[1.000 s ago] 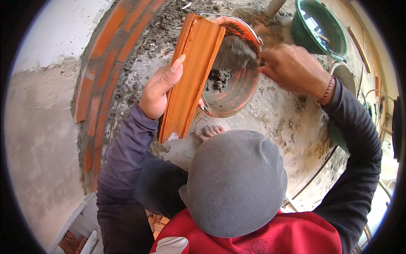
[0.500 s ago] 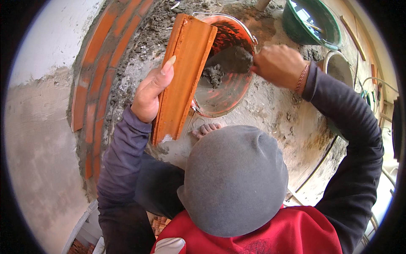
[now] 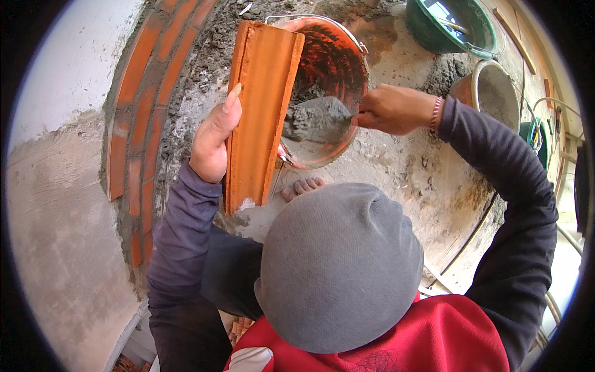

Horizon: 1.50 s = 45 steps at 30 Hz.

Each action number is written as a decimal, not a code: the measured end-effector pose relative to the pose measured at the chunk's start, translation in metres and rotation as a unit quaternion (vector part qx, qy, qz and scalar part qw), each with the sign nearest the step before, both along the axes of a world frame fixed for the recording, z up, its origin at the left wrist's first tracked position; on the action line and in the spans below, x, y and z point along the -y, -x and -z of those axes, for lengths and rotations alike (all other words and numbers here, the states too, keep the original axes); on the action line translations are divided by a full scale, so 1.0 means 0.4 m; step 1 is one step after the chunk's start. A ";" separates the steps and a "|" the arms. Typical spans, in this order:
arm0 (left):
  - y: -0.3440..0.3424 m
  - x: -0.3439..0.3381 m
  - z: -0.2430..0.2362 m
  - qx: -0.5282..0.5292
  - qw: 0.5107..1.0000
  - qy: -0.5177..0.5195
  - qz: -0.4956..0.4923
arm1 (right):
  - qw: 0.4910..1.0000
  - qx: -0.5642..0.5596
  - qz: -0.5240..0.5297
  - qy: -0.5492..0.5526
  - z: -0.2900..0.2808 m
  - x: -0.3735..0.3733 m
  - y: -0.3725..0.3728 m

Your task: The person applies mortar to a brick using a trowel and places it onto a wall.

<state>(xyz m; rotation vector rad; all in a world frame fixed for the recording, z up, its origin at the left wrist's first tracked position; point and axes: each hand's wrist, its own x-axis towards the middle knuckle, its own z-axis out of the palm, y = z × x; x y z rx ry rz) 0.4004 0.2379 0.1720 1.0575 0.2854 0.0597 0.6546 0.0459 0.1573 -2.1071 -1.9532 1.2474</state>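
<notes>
My left hand (image 3: 214, 137) grips a long orange clay brick (image 3: 263, 111) with lengthwise grooves by its left edge, thumb lying along the face. The brick stands up at a slight tilt and covers the left part of a mortar bucket (image 3: 362, 65). My right hand (image 3: 396, 110) is closed around a trowel (image 3: 334, 118), whose handle is hidden in the fist. The grey blade is over the bucket's mouth, carrying wet mortar (image 3: 302, 118) toward its left end. Between blade and brick I can't tell whether there is contact.
On the left, a curved-looking course of bricks (image 3: 142, 124) runs beside a plastered wall (image 3: 56, 180). A green basin (image 3: 427, 31) and another bucket (image 3: 477, 93) stand at the far right. Mortar crumbs (image 3: 214, 56) litter the floor. A grey cap (image 3: 341, 266) blocks the lower middle.
The trowel has come lower and levelled out, and its blade now shows mortar on top. My right hand has dropped slightly nearer. The brick stays in my left hand, a little further left.
</notes>
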 end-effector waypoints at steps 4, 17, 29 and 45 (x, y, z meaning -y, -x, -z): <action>0.004 -0.003 -0.011 0.003 1.000 -0.005 0.002 | 0.994 0.001 0.069 -0.082 -0.047 0.049 0.023; 0.010 -0.008 0.004 -0.028 0.999 -0.028 -0.038 | 0.973 0.126 0.157 -0.112 -0.059 0.052 0.059; -0.010 0.011 -0.016 -0.003 0.999 -0.037 0.006 | 0.931 0.363 -0.007 -0.040 -0.140 -0.027 -0.026; 0.003 -0.038 0.002 0.035 0.996 0.046 -0.061 | 0.994 -0.049 0.067 0.068 -0.036 -0.014 0.024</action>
